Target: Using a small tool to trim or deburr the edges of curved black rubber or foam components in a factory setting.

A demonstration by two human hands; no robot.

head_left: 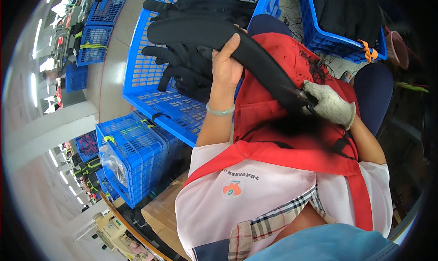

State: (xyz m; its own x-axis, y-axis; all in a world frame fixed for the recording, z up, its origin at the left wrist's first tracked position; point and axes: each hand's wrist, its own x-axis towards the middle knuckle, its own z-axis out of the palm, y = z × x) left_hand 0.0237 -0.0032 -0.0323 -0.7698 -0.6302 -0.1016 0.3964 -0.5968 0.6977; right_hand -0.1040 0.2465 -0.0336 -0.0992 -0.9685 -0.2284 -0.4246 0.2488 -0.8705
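Head view: left hand (226, 62) is gripping a long black padded strap piece (219, 42) around its middle, thumb up over the near edge, fingers wrapped behind and clamped on it. Piece is running diagonally from the far left, over the blue crate, down to the right across the lap. Right hand (329, 106), in a grey knit glove, is closing around small snips (299, 96), blades meeting the near-right end of the piece; fingers are curled tight on the tool, blade tips too dark to tell apart. Red apron (283, 124) is catching loose black thread clippings (317, 67) beside that end, so trimming is looking well under way on this piece, judging by the debris. Big blue crate (150, 96) at far left is holding a pile of similar black pieces (187, 69); can't tell whether those are trimmed or waiting. Second blue crate (337, 42) at far right is holding dark material, contents unclear. Stacked blue crates (132, 156) are sitting near left on the floor. Progress call: one piece in hand, mid-trim; batch status not readable from here.
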